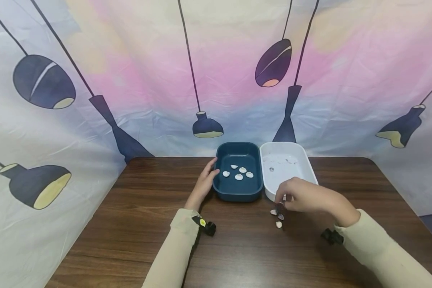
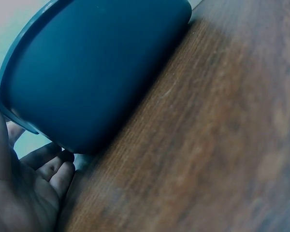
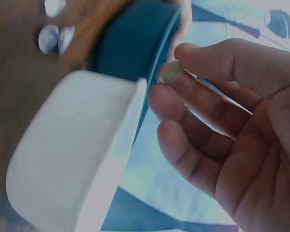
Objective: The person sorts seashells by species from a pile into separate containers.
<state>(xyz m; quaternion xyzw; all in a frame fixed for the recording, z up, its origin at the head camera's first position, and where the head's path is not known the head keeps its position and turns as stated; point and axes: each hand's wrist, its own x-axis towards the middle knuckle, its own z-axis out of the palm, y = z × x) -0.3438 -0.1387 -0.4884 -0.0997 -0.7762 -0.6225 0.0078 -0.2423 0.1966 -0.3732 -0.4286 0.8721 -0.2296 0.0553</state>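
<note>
My right hand [image 1: 302, 196] pinches a small pale seashell [image 3: 171, 71] between thumb and fingertip, by the front edge of the white tray [image 1: 313, 170]. Below that hand, three loose seashells [image 1: 279, 225] lie on the table in front of the tray. My left hand [image 1: 203, 183] rests against the left side of the dark teal tray [image 1: 237, 197], its fingers fairly straight along the outer wall and rim. Several white seashells [image 1: 239, 177] are spread over the teal tray's floor. Inside the white tray is one small greyish shell [image 1: 271, 169].
Both trays stand side by side near the back edge of the dark wooden table [image 1: 144, 200]. Behind them hangs a cloth backdrop [image 1: 237, 80] printed with lamps. Each sleeve carries a small black wrist camera [image 1: 210, 229].
</note>
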